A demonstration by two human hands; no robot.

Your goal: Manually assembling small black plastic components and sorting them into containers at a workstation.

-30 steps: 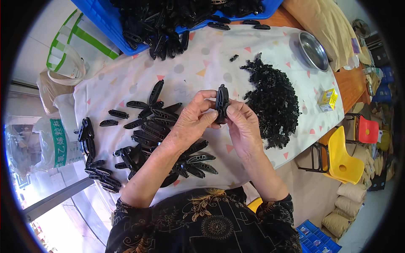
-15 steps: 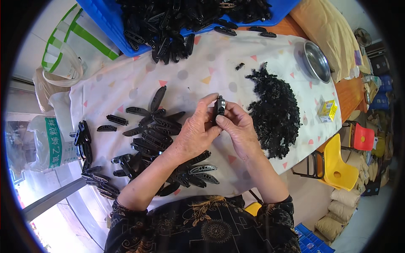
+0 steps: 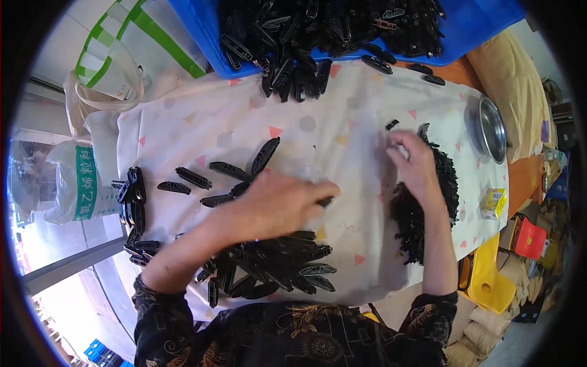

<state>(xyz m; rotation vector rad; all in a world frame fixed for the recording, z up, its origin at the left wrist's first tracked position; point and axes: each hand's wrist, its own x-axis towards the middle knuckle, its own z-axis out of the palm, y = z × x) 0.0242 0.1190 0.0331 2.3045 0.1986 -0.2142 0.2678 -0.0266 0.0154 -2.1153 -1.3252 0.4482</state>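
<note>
My left hand (image 3: 278, 205), smeared by motion, is closed over the middle of the table; the dark end of a black plastic part (image 3: 324, 201) shows at its fingertips. Beneath and behind that forearm lies a loose heap of long black plastic parts (image 3: 263, 266), partly hidden by it. Farther right, my right hand (image 3: 414, 162) is curled, thumb and fingers drawn together, over the upper left edge of a pile of small black pieces (image 3: 440, 189). Whatever those fingers hold, if anything, I cannot make out. One small black piece (image 3: 392, 125) lies apart just beyond them.
A blue bin (image 3: 455, 52) full of black parts stands at the far edge, some spilling onto the patterned tablecloth (image 3: 214, 122). A metal bowl (image 3: 492, 129) and a yellow box (image 3: 493, 203) are at the right. More parts (image 3: 133, 205) lie stacked at the left edge.
My hands were together around an upright black part; now they are apart. The left has drawn back left with a part, and the right has gone to the small pieces. The view has shifted.
</note>
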